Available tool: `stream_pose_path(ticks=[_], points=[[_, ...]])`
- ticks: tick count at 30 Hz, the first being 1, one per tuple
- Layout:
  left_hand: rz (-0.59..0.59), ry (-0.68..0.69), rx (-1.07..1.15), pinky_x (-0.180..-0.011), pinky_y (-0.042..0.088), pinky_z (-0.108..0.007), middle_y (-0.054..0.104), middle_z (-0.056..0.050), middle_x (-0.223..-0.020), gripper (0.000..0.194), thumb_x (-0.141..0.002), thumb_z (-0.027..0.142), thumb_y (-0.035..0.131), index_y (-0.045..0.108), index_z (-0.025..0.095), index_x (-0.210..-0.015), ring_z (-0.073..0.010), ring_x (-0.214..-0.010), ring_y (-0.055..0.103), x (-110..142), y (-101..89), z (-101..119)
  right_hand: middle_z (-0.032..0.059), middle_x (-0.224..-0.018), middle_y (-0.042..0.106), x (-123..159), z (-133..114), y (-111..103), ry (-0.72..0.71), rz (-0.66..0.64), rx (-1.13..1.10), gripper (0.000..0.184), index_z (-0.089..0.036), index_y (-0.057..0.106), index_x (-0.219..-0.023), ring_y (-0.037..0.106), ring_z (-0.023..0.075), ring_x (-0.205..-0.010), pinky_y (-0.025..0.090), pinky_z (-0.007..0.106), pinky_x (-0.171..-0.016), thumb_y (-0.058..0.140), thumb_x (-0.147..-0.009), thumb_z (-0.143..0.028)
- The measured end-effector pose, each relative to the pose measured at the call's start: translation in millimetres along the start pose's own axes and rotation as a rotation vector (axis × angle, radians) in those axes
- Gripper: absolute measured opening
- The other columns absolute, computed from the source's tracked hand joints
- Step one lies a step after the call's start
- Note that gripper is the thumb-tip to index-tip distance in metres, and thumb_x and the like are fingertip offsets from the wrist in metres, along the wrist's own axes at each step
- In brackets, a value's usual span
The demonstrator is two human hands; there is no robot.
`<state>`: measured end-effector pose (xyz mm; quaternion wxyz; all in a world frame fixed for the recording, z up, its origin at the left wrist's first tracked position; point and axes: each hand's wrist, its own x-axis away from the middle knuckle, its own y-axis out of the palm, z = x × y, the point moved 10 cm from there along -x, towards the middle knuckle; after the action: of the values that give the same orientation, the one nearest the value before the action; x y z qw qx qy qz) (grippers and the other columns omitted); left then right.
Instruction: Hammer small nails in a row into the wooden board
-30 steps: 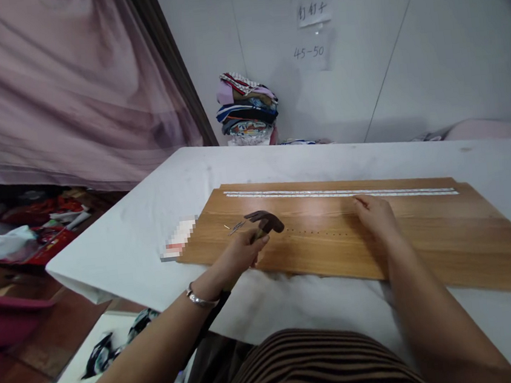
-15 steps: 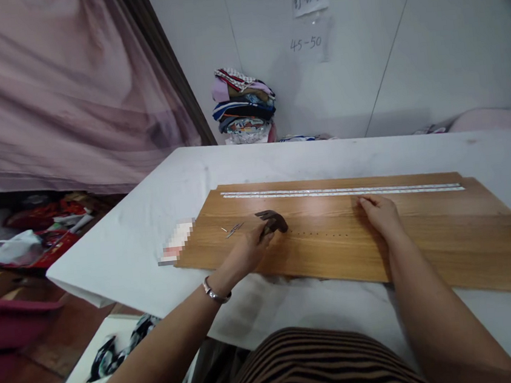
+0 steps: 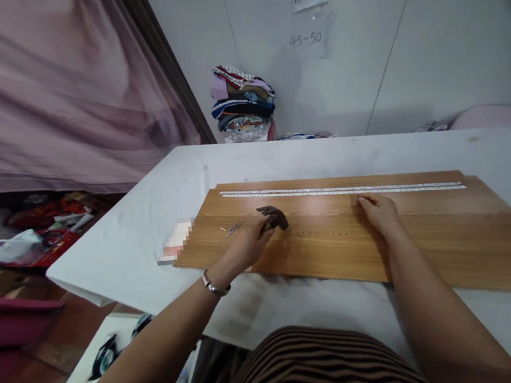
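My left hand [image 3: 252, 240] is closed around a claw hammer [image 3: 276, 218], its dark head showing past my fingers over the left part of a wooden board [image 3: 462, 243]. Several loose nails [image 3: 233, 230] lie on the board just left of that hand. A row of small dark dots [image 3: 317, 233], like nail heads, runs across the board between my hands. My right hand [image 3: 378, 210] rests farther right, thumb and fingertips pinched together near the board's surface. Whatever sits in the pinch is too small to make out.
Two pale measuring strips [image 3: 342, 191] lie along the board's far side. The board rests on a white-covered table [image 3: 124, 242]. A blurred box [image 3: 178, 241] is at its left edge. Folded clothes [image 3: 244, 104] are stacked by the wall, and a pink curtain [image 3: 52, 85] hangs at left.
The hammer head has tilted slightly in my left hand, staying at nearly the same spot. My right hand has held its place. The view has shifted a little.
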<state>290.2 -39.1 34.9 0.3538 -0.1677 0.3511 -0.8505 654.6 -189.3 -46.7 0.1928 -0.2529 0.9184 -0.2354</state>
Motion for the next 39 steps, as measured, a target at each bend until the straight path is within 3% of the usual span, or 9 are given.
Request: stream_pose_path(ticks=[5,22,34,39], points=[[-0.054,-0.019,-0.015,-0.072,0.048,-0.032,0.068,-0.002,-0.077,0.019,-0.094,0.029,0.057,0.071,0.019,-0.104,-0.0194,-0.071,0.062,0,6.4,-6,0.0123,-0.099,0.084,-1,3,3,0.016,-0.024,0.021,0.037,-0.021,0.085,-0.094,0.075,0.0322,-0.097,0.057,0.046,-0.091,0.057,-0.080,-0.040],[-0.013,-0.026,0.017,-0.065,0.047,-0.029,0.065,-0.002,-0.071,0.015,-0.092,0.032,0.059,0.066,0.022,-0.082,-0.0186,-0.068,0.060,-1,0.5,-8,0.0110,-0.096,0.084,-3,3,6,0.014,-0.017,0.014,0.036,-0.022,0.086,-0.093,0.075,0.0304,-0.093,0.057,0.044,-0.088,0.059,-0.079,-0.039],[-0.027,-0.050,-0.040,-0.059,0.042,-0.028,0.067,-0.002,-0.075,0.017,-0.093,0.035,0.058,0.067,0.021,-0.092,-0.0174,-0.064,0.060,-3,1.7,-13,0.0134,-0.102,0.083,-3,1,9,0.042,-0.055,0.043,0.037,-0.020,0.086,-0.100,0.075,0.0332,-0.101,0.055,0.048,-0.096,0.058,-0.082,-0.038],[-0.056,-0.050,-0.071,-0.059,0.043,-0.029,0.065,-0.002,-0.072,0.017,-0.092,0.034,0.056,0.062,0.021,-0.082,-0.0175,-0.063,0.059,-4,3.7,-11,0.0125,-0.099,0.083,-3,0,10,0.032,-0.058,0.023,0.038,-0.019,0.086,-0.099,0.075,0.0313,-0.097,0.055,0.046,-0.094,0.058,-0.082,-0.037]])
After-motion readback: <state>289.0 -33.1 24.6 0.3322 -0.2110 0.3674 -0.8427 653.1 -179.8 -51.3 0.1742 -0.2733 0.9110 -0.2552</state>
